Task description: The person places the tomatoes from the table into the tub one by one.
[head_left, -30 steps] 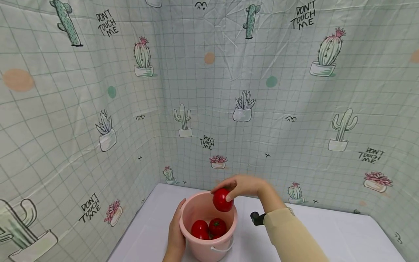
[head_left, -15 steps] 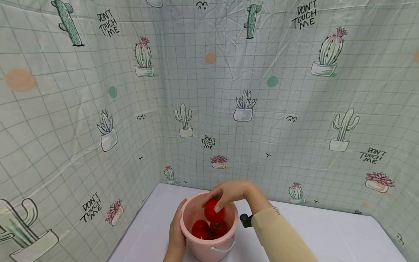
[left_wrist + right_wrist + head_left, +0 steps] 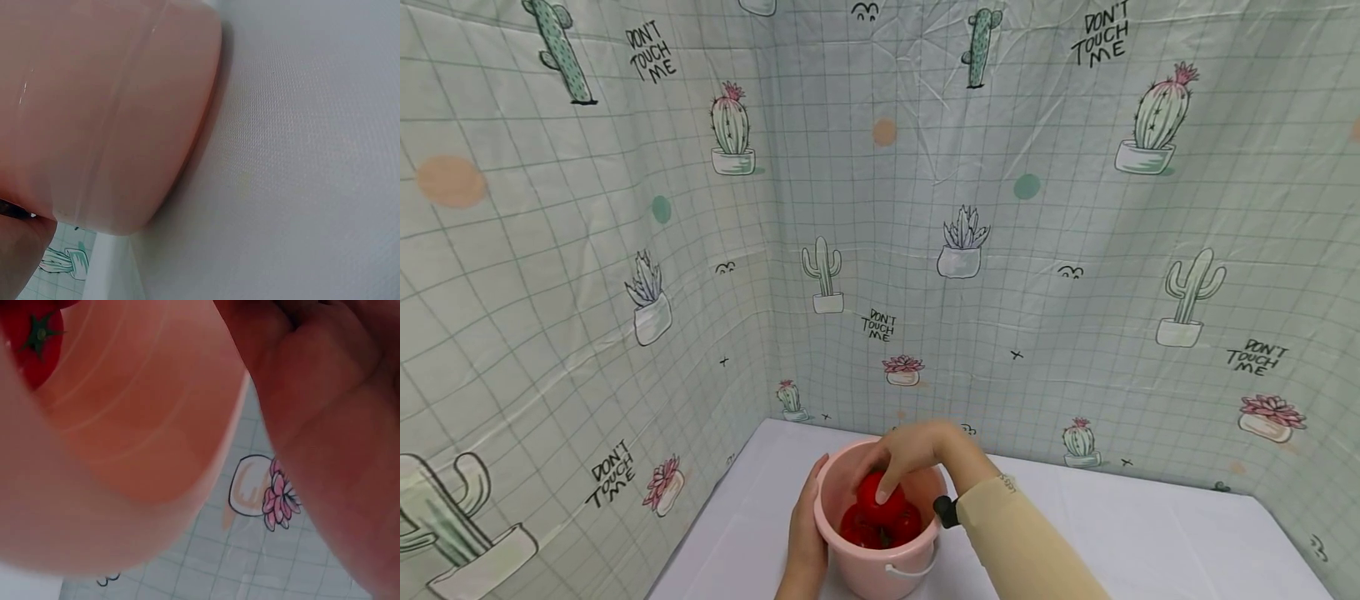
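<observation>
A pink bucket (image 3: 880, 575) stands on the white table with several red tomatoes (image 3: 907, 525) inside. My right hand (image 3: 910, 450) reaches down through its opening and grips a tomato (image 3: 869, 493) from above, just over or against the others. From the left, my left hand (image 3: 807, 533) holds the bucket's outer wall close to the rim. The left wrist view shows the bucket's lower side (image 3: 119, 112) and part of that hand (image 3: 25, 250). In the right wrist view, a green-stemmed tomato (image 3: 37, 347) lies inside; the right fingertips are out of frame there.
White cloth covers the table (image 3: 1112, 525). A cactus-print curtain (image 3: 880, 208) rises behind it and along the left side. The bucket's white handle (image 3: 912, 572) hangs down at its front right. A dark wrist camera (image 3: 947, 511) sits by the right sleeve, close to the rim.
My right hand has carried its tomato down and to the left, from the rim's back right to the tomatoes in the bucket. The left hand has stayed on the bucket.
</observation>
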Motion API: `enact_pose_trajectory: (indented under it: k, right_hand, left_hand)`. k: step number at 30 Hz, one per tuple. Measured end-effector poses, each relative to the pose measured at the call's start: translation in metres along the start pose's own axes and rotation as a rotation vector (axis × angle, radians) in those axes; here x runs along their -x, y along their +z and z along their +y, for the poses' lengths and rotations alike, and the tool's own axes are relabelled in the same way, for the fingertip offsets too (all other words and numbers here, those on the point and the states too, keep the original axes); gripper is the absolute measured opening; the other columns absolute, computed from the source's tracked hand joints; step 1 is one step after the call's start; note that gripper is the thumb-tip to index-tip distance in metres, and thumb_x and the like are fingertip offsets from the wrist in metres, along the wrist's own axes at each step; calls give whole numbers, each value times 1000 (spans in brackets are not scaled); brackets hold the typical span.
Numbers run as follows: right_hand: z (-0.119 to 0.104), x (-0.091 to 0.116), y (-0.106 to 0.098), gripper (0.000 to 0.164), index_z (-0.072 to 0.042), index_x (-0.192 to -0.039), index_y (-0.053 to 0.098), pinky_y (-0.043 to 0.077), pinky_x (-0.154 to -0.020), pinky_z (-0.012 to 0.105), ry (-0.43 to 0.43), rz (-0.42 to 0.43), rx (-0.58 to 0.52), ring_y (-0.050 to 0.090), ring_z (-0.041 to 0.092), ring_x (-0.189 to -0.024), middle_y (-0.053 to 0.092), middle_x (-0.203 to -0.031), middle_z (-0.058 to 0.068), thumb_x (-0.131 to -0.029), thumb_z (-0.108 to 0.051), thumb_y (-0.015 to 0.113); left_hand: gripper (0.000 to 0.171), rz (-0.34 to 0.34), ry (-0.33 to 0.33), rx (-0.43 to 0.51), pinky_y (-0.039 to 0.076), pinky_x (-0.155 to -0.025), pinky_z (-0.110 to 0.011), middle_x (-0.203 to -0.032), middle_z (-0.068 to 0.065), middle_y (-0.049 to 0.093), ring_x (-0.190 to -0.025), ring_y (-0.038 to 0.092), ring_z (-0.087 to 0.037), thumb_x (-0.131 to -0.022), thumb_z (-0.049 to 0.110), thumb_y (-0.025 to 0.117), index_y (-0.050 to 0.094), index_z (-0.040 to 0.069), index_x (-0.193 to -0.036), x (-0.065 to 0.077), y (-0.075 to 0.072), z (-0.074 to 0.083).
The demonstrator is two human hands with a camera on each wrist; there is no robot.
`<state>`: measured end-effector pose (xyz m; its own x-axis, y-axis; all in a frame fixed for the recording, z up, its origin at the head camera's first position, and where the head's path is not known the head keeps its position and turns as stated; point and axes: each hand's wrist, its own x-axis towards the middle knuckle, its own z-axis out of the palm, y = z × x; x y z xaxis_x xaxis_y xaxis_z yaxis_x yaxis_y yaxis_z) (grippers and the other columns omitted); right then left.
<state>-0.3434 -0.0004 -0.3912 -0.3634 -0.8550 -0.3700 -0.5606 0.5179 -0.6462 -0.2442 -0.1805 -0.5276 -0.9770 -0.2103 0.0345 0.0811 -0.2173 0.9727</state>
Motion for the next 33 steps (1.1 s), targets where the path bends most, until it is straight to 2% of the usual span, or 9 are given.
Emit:
enact_pose_trajectory:
  k: [7, 15, 20, 24, 28, 33]
  right_hand:
    - [-5, -1, 4, 36, -29, -124, 69, 47, -100, 25, 37, -66, -67, 56, 0, -112, 68, -117, -17, -88, -27, 72]
    - [-1, 2, 4, 38, -21, -128, 67, 51, -100, 28, 70, -110, -155, 59, 5, -112, 68, -125, -2, -90, -23, 71]
    - [-1, 8, 1, 40, -23, -131, 65, 50, -100, 25, 63, -129, -121, 58, 6, -116, 67, -126, -8, -91, -25, 68]
    - [4, 19, 0, 42, -22, -132, 64, 47, -103, 24, 29, -96, -123, 55, 7, -124, 65, -131, -8, -91, -27, 66]
    - [18, 36, 2, 44, -19, -133, 63, 47, -104, 24, -15, -36, -192, 56, 13, -127, 63, -136, -1, -90, -27, 66]
    - [40, 65, 9, 49, -17, -138, 59, 48, -105, 28, -98, 30, -304, 51, 25, -135, 57, -143, 8, -91, -29, 65]
  left_hand:
    - [58, 15, 2, -27, 24, -122, -54, -160, 4, 35, -151, 24, -26, -101, 59, 33, 39, 31, -151, -2, -1, -1]
    - [58, 12, -30, -18, 26, -121, -52, -159, 6, 36, -151, 26, -24, -100, 61, 34, 40, 32, -150, -2, 0, -1]
    - [57, 14, -32, -45, 26, -121, -53, -159, 6, 36, -151, 26, -25, -100, 61, 34, 40, 34, -150, -2, 1, 3]
    - [57, 17, -27, -51, 27, -121, -53, -159, 5, 36, -151, 26, -25, -100, 62, 34, 40, 34, -150, -1, 2, 4]
    - [59, 12, -31, -54, 27, -120, -53, -159, 5, 36, -151, 25, -25, -99, 63, 35, 39, 34, -150, -1, 2, 3]
    - [60, 20, -25, -39, 27, -121, -53, -158, 6, 37, -151, 26, -24, -99, 64, 35, 40, 33, -150, -1, 1, 2]
